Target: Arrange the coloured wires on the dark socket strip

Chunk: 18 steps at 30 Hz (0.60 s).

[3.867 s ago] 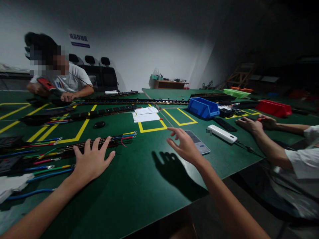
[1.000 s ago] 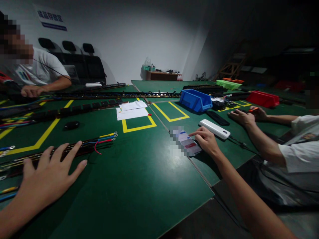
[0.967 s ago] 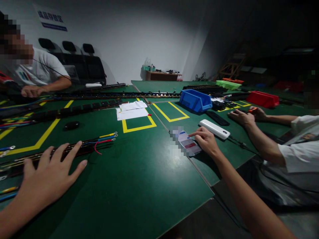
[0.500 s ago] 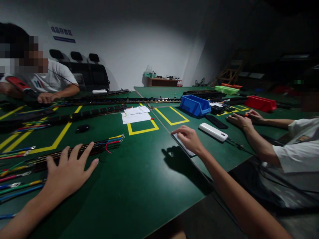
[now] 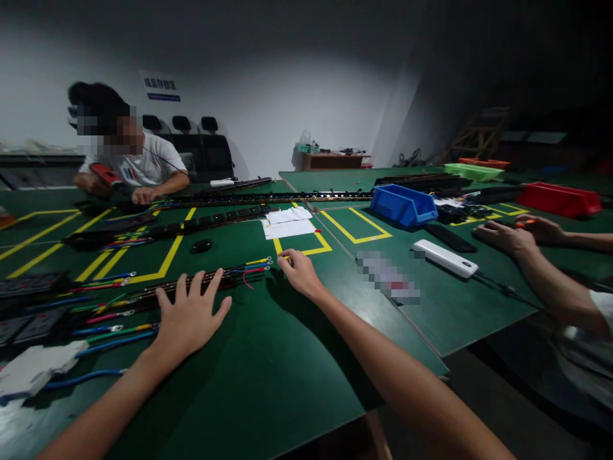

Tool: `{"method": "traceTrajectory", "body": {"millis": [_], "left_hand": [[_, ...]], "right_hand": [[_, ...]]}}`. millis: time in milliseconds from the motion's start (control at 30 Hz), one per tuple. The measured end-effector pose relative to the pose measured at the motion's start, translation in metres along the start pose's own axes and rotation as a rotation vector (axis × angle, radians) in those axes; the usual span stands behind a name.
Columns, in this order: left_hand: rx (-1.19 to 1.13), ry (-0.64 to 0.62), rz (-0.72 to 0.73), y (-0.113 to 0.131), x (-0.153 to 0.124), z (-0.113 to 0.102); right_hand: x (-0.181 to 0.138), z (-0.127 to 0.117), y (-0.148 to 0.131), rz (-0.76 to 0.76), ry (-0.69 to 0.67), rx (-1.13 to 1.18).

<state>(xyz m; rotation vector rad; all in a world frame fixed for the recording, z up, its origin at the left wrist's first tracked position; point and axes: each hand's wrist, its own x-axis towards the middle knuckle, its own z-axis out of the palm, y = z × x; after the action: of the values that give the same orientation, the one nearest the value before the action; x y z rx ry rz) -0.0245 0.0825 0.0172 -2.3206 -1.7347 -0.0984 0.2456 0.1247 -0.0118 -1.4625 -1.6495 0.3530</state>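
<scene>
My left hand lies flat on the green table with fingers spread, its fingertips on a long black strip that carries coloured wires. The strip's yellow, blue and red wire ends with ring terminals stick out to the right. My right hand rests right beside those wire ends, fingers loosely bent and pointing at them, with nothing in it. A phone lies on the table to the right of that hand.
A white power bank, blue bin, red bin and white papers lie beyond. A co-worker's hands work at the right. Another person holds a red tool at far left. More wired strips cross the table.
My right hand left the phone and swung left across the table to the strip's wire ends. My left hand stayed flat on the strip. The view turned left.
</scene>
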Motion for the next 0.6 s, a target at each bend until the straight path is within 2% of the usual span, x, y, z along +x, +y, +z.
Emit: {"method": "traceTrajectory", "body": {"millis": [167,333,600], "left_hand": [[-0.008,0.004,0.009,-0.002,0.001,0.003],[-0.034,0.004,0.026,-0.003,0.001,0.005],[-0.011,0.017,0.038,-0.003,0.000,0.005]], "right_hand": [[-0.012,-0.005,-0.002,-0.103,-0.114,0.037],[-0.016,-0.004,-0.014,-0.071,-0.039,0.075],[-0.017,-0.005,-0.013,-0.113,-0.158,-0.049]]}}
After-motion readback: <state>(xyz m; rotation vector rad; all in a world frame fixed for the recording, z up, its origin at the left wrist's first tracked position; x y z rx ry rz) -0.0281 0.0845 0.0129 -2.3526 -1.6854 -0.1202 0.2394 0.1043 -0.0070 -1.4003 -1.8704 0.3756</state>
